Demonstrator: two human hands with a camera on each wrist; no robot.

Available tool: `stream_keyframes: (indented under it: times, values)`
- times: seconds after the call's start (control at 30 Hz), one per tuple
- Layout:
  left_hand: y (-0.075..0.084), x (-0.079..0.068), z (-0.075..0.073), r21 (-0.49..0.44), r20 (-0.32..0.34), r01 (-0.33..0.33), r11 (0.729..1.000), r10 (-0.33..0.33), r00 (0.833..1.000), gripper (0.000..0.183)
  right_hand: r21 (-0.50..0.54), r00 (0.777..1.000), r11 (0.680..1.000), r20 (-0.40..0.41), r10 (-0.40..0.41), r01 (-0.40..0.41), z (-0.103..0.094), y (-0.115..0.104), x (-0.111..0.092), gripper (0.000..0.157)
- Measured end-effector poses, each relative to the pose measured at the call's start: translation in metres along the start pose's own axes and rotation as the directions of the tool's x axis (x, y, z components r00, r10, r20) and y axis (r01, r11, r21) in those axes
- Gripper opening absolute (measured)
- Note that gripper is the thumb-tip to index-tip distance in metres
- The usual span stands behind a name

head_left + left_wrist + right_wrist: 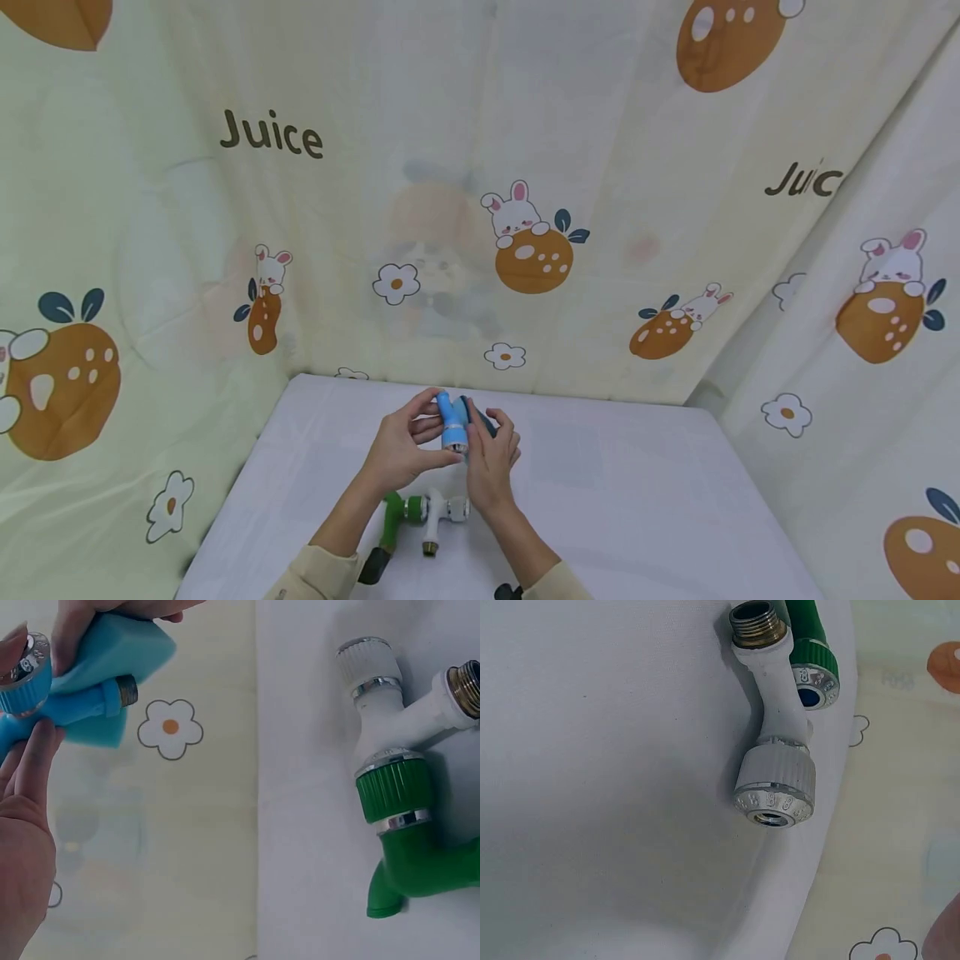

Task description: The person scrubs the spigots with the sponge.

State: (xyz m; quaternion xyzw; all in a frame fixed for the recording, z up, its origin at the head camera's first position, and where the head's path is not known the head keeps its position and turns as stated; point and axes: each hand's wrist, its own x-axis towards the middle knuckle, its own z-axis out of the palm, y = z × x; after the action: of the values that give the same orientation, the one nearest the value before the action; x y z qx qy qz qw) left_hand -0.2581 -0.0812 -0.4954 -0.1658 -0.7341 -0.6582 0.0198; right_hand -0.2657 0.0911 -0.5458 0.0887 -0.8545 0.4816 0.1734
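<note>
My left hand [401, 446] grips a blue plastic tap [453, 433] above the table, fingers at its body and thumb near its knob. In the left wrist view, the tap's knob has a chrome cap [34, 656] and its threaded inlet [129, 690] points to the right. My right hand [491, 462] holds a teal sponge [131, 645] against the tap's side. The sponge's darker face [486, 421] shows in the head view. Below the hands, a white tap [433, 517] and a green tap [392, 521] lie side by side on the table.
The white-covered table [637, 500] has a printed curtain [450, 125] behind it and more curtain at both sides. The green tap has a black end piece [374, 567]. A small black object [507, 592] shows at the bottom edge beside my right sleeve [557, 585].
</note>
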Motion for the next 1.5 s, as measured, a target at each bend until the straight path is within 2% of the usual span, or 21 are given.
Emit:
stream_keyframes:
  times: [0.27,0.4,0.53,0.67,0.73,0.83,0.93,1.03,1.13,1.33,1.5]
  values:
    - [0.002,-0.002,0.001,0.011,0.036,-0.007,1.0,0.007,0.999,0.097,-0.018,0.999,0.999,0.035,0.039,-0.039,-0.002,0.008,0.007,0.045]
    - [0.001,-0.003,0.002,0.024,0.054,-0.004,1.0,0.003,0.999,0.095,-0.005,0.992,0.994,0.067,0.105,-0.105,-0.004,0.012,0.009,0.047]
    - [0.002,-0.003,-0.001,0.043,0.077,-0.014,0.999,0.011,0.997,0.094,0.046,0.98,0.985,0.114,0.162,-0.168,-0.007,0.017,0.012,0.048]
    - [0.004,0.001,-0.008,0.059,0.104,-0.053,0.997,0.047,0.993,0.096,0.113,0.976,0.973,0.104,0.191,-0.203,-0.008,0.026,0.011,0.049]
    - [0.006,0.003,-0.011,0.097,0.091,-0.071,0.993,0.062,0.994,0.095,0.156,0.976,0.964,0.068,0.205,-0.213,-0.008,0.028,0.009,0.05]
    - [0.006,0.007,-0.012,0.181,0.027,-0.066,0.981,0.062,0.998,0.095,0.242,0.982,0.952,0.017,0.189,-0.187,-0.009,0.022,0.004,0.052]
    - [0.005,0.008,-0.01,0.226,-0.051,-0.019,0.974,0.032,0.998,0.096,0.337,0.994,0.936,0.007,0.107,-0.103,-0.009,0.009,-0.004,0.052]
    - [0.003,0.008,-0.007,0.172,-0.087,0.022,0.985,-0.007,0.996,0.098,0.394,0.999,0.918,0.035,0.018,-0.03,-0.007,-0.004,-0.012,0.05]
    - [0.0,0.009,-0.003,0.099,-0.084,0.035,0.995,-0.026,0.996,0.097,0.411,0.998,0.911,0.05,-0.026,0.003,-0.003,-0.012,-0.017,0.049]
    - [-0.005,0.007,0.002,0.025,-0.116,0.066,0.998,-0.062,0.991,0.088,0.42,0.996,0.907,0.088,0.003,-0.039,0.002,-0.018,-0.017,0.049]
    - [-0.003,0.006,0.005,0.047,-0.129,0.047,0.998,-0.041,0.991,0.09,0.409,0.995,0.909,0.087,0.045,-0.077,0.002,-0.02,-0.016,0.049]
